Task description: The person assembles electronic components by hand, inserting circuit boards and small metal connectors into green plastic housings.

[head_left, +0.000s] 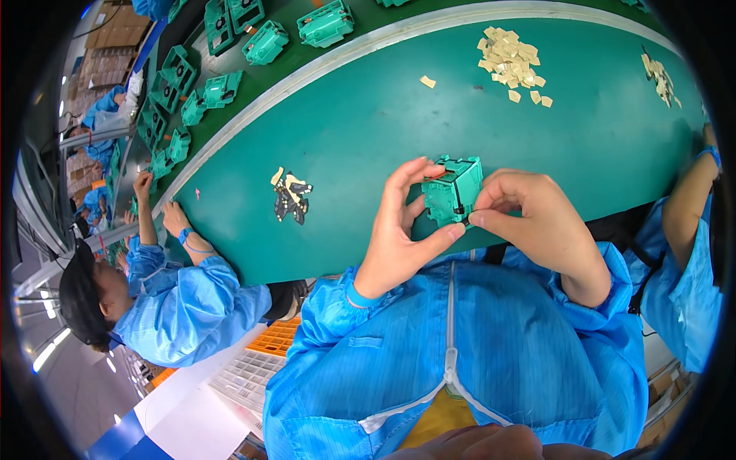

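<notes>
A green plastic housing (pixel 452 190), box-shaped with a black strip along its edges, is held up above the near side of the bench. My left hand (pixel 402 230) grips it from the left, fingers over the top and thumb under the lower edge. My right hand (pixel 529 215) is closed in a pinch at the housing's lower right corner. A small dark bit shows by those fingertips, too small to name. To the left lies a pile of small black parts (pixel 291 201) with a few cream pieces among them.
The green bench top (pixel 360 130) carries a heap of cream pieces (pixel 510 60) and a mixed pile (pixel 659 77) at far right. Beyond a pale rail (pixel 253 111), several green housings (pixel 326 24) stand on a belt. A co-worker (pixel 169 299) sits left; another person's arm (pixel 690 199) is at right.
</notes>
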The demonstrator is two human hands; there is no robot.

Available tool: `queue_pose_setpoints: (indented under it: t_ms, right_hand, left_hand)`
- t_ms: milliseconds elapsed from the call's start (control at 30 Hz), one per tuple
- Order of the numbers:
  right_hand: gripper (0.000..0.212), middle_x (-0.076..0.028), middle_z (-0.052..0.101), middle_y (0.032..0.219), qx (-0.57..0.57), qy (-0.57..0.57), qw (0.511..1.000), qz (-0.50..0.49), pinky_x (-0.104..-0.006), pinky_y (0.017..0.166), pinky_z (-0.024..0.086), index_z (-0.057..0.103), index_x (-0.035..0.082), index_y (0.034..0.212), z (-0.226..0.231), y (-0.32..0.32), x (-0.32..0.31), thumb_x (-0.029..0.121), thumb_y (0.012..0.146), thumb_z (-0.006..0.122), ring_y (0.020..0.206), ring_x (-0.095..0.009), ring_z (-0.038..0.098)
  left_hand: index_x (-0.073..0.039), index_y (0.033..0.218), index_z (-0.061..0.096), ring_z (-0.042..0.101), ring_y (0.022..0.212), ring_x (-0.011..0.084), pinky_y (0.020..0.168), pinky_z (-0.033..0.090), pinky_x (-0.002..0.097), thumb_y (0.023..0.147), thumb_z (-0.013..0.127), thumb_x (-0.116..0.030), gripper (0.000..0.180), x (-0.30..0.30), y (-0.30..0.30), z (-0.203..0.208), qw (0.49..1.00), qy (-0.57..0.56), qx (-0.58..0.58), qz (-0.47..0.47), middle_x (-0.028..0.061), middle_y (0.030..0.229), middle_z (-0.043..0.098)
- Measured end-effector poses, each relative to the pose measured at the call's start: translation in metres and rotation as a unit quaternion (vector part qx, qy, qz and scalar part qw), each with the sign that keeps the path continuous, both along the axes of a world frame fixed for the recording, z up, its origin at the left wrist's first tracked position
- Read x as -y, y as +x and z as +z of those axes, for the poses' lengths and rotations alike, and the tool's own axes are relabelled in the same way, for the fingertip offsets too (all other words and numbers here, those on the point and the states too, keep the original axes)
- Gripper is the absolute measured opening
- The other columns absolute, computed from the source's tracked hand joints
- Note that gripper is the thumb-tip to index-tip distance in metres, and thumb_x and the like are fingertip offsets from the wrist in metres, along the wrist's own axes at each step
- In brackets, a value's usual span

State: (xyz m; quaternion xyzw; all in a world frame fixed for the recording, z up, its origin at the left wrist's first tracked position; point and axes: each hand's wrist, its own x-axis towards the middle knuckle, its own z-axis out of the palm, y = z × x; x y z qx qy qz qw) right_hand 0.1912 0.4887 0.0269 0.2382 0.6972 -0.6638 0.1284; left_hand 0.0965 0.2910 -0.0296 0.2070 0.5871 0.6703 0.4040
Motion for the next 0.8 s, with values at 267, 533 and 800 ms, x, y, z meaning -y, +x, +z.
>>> queue_pose_setpoints:
  t_ms: [267, 533, 800]
  right_hand:
    - [0.015, -0.016, 0.071, 0.077, -0.029, 0.047, 0.998, 0.008, -0.0326, 0.058, 0.053, 0.066, -0.007, 0.089, -0.001, 0.001, 0.004, 0.006, 0.089, 0.073, 0.067, -0.019, 0.070]
    - [0.014, -0.017, 0.070, 0.074, -0.028, 0.053, 0.998, 0.014, -0.0340, 0.053, 0.052, 0.064, -0.008, 0.087, 0.002, -0.003, 0.007, 0.004, 0.089, 0.070, 0.056, -0.020, 0.067]
    - [0.015, -0.018, 0.069, 0.074, -0.052, 0.072, 0.996, 0.011, -0.0348, 0.053, 0.053, 0.063, -0.009, 0.086, 0.002, -0.004, 0.011, 0.004, 0.087, 0.070, 0.056, -0.022, 0.068]
  left_hand:
    - [-0.010, 0.151, 0.033, 0.037, 0.144, 0.0258, 0.117, 0.037, 0.0512, 0.079, 0.076, 0.008, 0.086, 0.001, 0.001, -0.008, 0.999, 0.028, 0.015, -0.004, 0.0129, 0.145, 0.042]
    - [-0.010, 0.146, 0.036, 0.036, 0.144, 0.0259, 0.120, 0.035, 0.0520, 0.076, 0.070, 0.013, 0.081, 0.000, 0.003, -0.009, 0.999, 0.034, 0.010, 0.006, 0.0113, 0.144, 0.040]
    - [-0.009, 0.140, 0.039, 0.032, 0.146, 0.0273, 0.119, 0.035, 0.0537, 0.074, 0.063, 0.016, 0.075, -0.003, 0.006, -0.008, 0.999, 0.028, -0.019, 0.023, 0.0110, 0.142, 0.039]
